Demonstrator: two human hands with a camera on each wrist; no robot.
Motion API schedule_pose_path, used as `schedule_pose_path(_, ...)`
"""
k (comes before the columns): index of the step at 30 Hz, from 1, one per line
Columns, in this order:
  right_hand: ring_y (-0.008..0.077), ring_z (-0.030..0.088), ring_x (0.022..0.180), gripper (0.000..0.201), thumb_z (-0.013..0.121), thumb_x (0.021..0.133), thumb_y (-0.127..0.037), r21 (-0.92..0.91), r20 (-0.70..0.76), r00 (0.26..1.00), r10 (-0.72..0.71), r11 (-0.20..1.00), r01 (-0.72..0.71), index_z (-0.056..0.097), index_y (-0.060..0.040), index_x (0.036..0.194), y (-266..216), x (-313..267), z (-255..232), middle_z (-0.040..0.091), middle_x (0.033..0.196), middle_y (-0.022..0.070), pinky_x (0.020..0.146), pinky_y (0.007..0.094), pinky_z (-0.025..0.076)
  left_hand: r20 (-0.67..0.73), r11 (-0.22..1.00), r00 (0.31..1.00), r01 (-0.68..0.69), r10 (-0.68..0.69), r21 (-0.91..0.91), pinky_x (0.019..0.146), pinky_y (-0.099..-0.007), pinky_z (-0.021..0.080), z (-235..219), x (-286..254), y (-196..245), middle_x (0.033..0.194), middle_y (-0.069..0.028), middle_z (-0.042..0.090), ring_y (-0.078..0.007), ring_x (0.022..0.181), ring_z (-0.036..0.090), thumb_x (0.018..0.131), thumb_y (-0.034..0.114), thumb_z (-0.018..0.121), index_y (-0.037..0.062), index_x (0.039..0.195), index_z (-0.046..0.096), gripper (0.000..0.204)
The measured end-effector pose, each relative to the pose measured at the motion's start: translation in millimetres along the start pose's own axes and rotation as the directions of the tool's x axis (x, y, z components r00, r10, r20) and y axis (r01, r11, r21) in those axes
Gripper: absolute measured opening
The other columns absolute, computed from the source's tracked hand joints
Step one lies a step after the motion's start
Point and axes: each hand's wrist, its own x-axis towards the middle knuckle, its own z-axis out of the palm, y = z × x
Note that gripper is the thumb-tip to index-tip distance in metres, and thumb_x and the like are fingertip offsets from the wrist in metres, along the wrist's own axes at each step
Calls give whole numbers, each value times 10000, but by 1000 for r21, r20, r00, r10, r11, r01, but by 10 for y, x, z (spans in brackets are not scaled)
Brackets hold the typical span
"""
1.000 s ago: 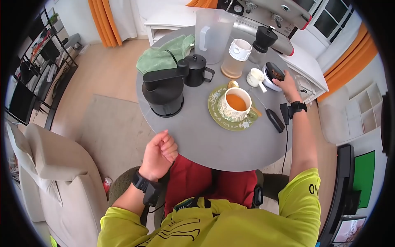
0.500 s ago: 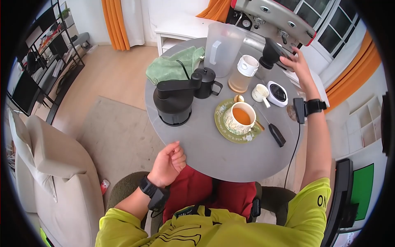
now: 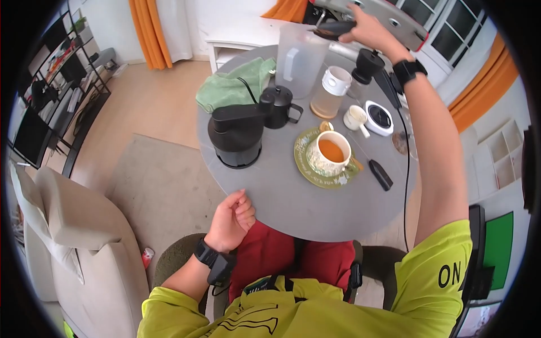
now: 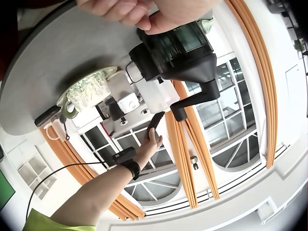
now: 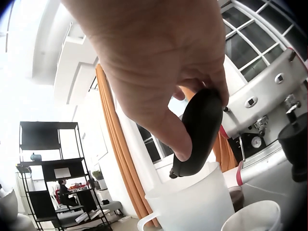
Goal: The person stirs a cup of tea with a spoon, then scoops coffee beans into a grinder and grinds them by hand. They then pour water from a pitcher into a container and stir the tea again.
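My right hand (image 3: 369,31) holds a black oval dish (image 5: 199,134) between thumb and fingers. The dish is tilted, its low end over the mouth of a tall frosted plastic pitcher (image 3: 301,70); small brown bits show at its lip in the right wrist view. Dark brown beans lay in it in the earliest head view. My left hand (image 3: 230,222) hangs at the table's near edge with fingers loosely curled and holds nothing. Nearest to it stands a black appliance with a crank-like top arm (image 3: 236,138). A white scale (image 3: 379,118) stands at the table's right.
On the round grey table (image 3: 304,217) are a teacup of orange-brown drink (image 3: 331,151) on a green saucer (image 3: 304,160), a black-handled tool (image 3: 380,174), a small white cup (image 3: 355,117), a white-topped jar (image 3: 329,93), a hand grinder (image 3: 367,66), a black pot (image 3: 278,110) and a green towel (image 3: 231,84).
My right hand has lifted the black dish off the scale and carried it up and left, past the hand grinder, to over the pitcher. My left hand stays nearly still.
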Motion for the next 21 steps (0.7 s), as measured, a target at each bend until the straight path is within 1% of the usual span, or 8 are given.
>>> schedule_pose_path(4,407,592,1011,626,773,631,-176,-110,18,999,40,993,-38,508,25,1161,-299,15,-146,607,1035,316,869,437,476,17,1000,1000,-22,22,16,513,-229,272,-9,14,4,582,45,330,-83,528,307,952,221,496,135,706,415,273)
schedule_pose_path(6,427,608,933,576,746,642,-166,-233,65,992,-107,965,119,520,26,1136,-347,77,-161,625,951,305,800,449,499,10,999,999,-39,39,21,513,-230,270,7,25,15,583,44,329,-85,528,304,953,222,495,135,705,412,276)
schedule_pose_path(12,413,613,887,608,581,731,-29,-373,17,988,-156,915,151,412,17,1313,-486,-90,-146,622,934,276,780,466,498,2,1000,1000,-17,17,2,503,-229,282,3,15,19,575,40,315,-86,521,297,962,223,466,121,708,425,277)
schedule_pose_path(14,411,588,962,618,598,729,-46,-401,-86,918,-388,857,325,412,18,1315,-389,-135,-78,601,1009,284,849,455,475,20,1000,1000,-16,15,10,511,-230,265,-6,17,18,581,43,330,-84,524,306,956,225,487,133,705,412,278)
schedule_pose_path(15,411,588,962,618,598,729,-46,-402,-88,918,-386,857,322,412,18,1315,-352,-123,-48,601,1009,284,849,455,475,21,1000,1000,-15,15,14,511,-230,265,-12,21,19,581,43,330,-84,524,306,956,225,487,133,705,412,278)
schedule_pose_path(18,397,564,1034,616,610,758,-78,-262,-160,954,-254,943,207,401,23,1329,-299,-185,-52,584,1061,290,893,440,454,28,1000,1000,-7,6,16,509,-230,265,-18,28,16,580,42,330,-84,520,304,957,228,488,132,706,414,279)
schedule_pose_path(20,399,557,1065,603,629,785,-124,80,-321,947,23,997,3,399,41,1317,-360,-435,-147,575,1085,305,907,433,453,10,1000,1000,-22,22,18,505,-228,265,-11,20,10,578,41,330,-83,514,299,959,228,488,128,710,418,277)
schedule_pose_path(21,352,595,922,355,573,846,-119,59,-432,898,88,996,-69,487,63,1138,30,-327,42,597,963,255,826,410,485,10,1000,1000,-11,11,24,505,-228,265,-6,18,10,578,41,330,-83,514,299,959,228,488,128,710,418,277)
